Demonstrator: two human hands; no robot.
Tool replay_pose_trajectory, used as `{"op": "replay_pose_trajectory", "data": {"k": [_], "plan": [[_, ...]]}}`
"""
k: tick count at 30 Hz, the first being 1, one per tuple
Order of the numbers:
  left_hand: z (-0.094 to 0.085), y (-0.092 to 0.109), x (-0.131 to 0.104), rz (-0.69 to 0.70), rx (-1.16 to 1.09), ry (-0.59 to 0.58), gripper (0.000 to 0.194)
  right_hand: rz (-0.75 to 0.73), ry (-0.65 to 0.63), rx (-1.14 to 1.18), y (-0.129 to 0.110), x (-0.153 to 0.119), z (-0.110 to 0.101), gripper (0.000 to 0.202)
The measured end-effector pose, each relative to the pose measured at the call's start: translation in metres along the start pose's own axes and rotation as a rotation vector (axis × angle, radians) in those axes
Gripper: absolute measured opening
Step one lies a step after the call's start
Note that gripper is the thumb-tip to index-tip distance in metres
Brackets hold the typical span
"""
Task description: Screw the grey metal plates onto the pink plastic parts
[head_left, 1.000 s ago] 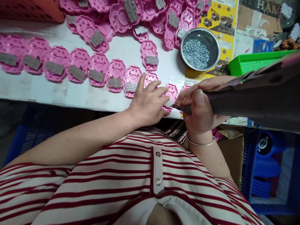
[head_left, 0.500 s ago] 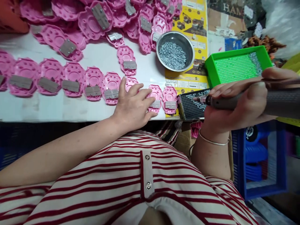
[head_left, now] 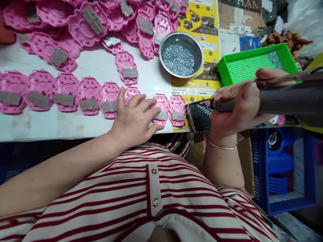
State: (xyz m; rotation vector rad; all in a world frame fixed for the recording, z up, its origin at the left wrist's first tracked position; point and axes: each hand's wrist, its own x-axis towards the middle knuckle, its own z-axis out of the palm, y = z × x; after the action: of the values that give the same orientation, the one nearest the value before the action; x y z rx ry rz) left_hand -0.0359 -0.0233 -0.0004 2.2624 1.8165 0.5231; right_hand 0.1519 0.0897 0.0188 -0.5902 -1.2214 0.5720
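My left hand (head_left: 136, 116) lies with its fingers spread over a pink plastic part (head_left: 131, 92), which it mostly hides. Its fingertips reach a second pink part (head_left: 160, 106) with a grey metal plate on it. Beside that lies another pink part (head_left: 177, 105) with a similar plate. My right hand (head_left: 234, 106) is closed around a grey electric screwdriver (head_left: 282, 99), held nearly level. The driver's tip points left, over the upper edge of a black perforated screw tray (head_left: 199, 119). Whether a screw sits on the tip I cannot tell.
A row of pink parts with plates (head_left: 66, 89) runs left along the table (head_left: 83, 131), with a heap of them (head_left: 85, 25) behind. A steel bowl of screws (head_left: 180, 60) stands near a green tray (head_left: 252, 69). A blue crate (head_left: 292, 205) is at lower right.
My right hand and the screwdriver have moved left across the perforated tray. The left hand stays spread on the same parts. The whole view has shifted slightly.
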Motion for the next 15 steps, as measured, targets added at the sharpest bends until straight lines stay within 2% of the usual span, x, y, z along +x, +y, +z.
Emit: {"op": "replay_pose_trajectory", "data": {"k": [7,10,15], "plan": [[0.000,-0.001,0.000,-0.006,-0.025,-0.003,0.031,0.030,-0.035,-0.029,-0.007,0.002,0.003,0.017],[0.000,-0.001,0.000,-0.012,-0.026,-0.003,0.032,0.019,-0.008,-0.034,-0.005,0.002,0.004,0.017],[-0.001,0.000,0.000,-0.020,0.028,-0.041,0.036,0.023,-0.038,-0.041,0.000,0.003,-0.009,0.019]]}}
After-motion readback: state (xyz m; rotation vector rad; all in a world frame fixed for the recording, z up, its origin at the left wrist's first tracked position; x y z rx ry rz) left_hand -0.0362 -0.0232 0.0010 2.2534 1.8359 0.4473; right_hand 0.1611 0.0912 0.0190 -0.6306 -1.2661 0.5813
